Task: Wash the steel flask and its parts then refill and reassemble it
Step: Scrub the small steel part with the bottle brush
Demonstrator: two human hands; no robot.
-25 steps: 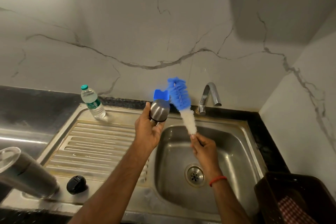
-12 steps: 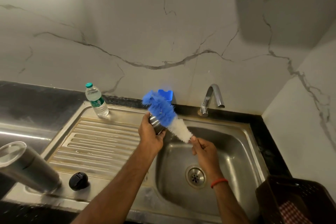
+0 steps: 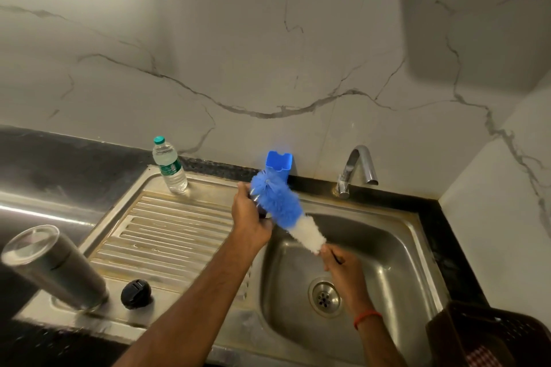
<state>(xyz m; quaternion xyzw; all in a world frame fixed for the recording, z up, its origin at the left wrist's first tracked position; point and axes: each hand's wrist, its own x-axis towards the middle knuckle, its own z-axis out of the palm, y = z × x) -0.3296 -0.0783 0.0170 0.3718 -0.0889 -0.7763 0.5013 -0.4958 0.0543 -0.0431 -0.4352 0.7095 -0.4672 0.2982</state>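
The left hand (image 3: 250, 217) is curled round a small flask part (image 3: 263, 213), mostly hidden behind the bottle brush (image 3: 278, 202). The right hand (image 3: 343, 265) grasps the brush handle. The flask body (image 3: 59, 268) stands at 8 o'clock of the view. I think it is best to hold the part steady over the sink (image 3: 402, 247) and to turn the bristles with short strokes.

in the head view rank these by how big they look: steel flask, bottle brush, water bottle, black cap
1. steel flask, though it is nearest the camera, which inflates it
2. bottle brush
3. water bottle
4. black cap
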